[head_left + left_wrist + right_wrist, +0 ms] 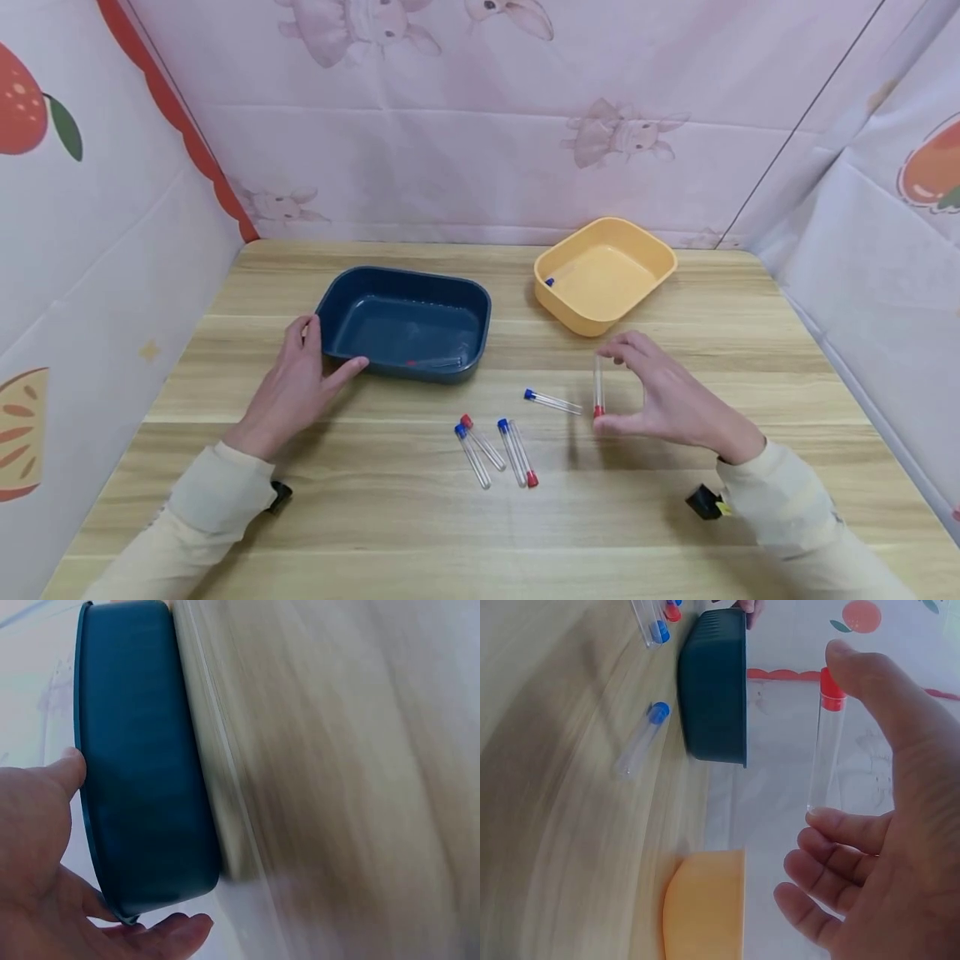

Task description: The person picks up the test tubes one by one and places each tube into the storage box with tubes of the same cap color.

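Observation:
My right hand pinches a test tube with a red cap end to end, the thumb on the cap and a fingertip at the clear end. The tube is above the table. My left hand holds the dark blue bin at its near left corner, thumb on the front rim and fingers at the left side. A red-capped tube lies inside that bin. Left of my right hand lies a blue-capped tube. Several more tubes with blue caps and red caps lie nearer the front.
A yellow bin stands at the back right, with a blue cap showing inside it. Printed cloth walls rise behind and at both sides of the wooden table.

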A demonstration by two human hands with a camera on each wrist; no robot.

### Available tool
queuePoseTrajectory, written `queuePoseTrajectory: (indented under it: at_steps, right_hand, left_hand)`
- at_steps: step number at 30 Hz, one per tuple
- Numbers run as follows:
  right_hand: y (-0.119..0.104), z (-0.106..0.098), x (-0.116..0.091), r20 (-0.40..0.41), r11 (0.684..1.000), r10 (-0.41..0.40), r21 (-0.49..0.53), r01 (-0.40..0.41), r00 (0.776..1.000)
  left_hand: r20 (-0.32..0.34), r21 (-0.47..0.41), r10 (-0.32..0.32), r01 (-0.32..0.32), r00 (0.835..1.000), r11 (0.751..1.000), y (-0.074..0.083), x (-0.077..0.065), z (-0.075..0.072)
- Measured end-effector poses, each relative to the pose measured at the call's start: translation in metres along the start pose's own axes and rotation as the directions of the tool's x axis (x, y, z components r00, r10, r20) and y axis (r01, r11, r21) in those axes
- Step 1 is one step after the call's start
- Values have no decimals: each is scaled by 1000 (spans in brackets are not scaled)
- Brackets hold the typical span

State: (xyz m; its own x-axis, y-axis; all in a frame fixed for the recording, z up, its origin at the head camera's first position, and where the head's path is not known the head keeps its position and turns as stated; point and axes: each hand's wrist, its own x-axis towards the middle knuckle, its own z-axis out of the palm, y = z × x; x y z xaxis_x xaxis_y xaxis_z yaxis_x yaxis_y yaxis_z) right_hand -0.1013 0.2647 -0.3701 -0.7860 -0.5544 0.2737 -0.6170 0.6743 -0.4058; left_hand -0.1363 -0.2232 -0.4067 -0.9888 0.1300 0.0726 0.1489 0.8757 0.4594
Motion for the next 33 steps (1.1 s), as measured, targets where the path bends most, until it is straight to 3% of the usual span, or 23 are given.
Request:
queuePoseTrajectory:
  at_steps: [7, 22, 33]
  right_hand:
    - [2, -1, 4, 2, 1000, 8, 13, -8, 1000]
    - [9, -2, 14, 3, 996, 60, 70, -60, 998]
    - [9, 4, 30, -7, 994, 23, 109, -22, 1000]
  left_hand:
    - [-12, -35, -51, 51, 999, 998, 10, -2, 2]
    - [-72, -40, -56, 54, 996, 998, 18, -6, 10]
    - [-19, -75, -71, 70, 997, 995, 12, -3, 5]
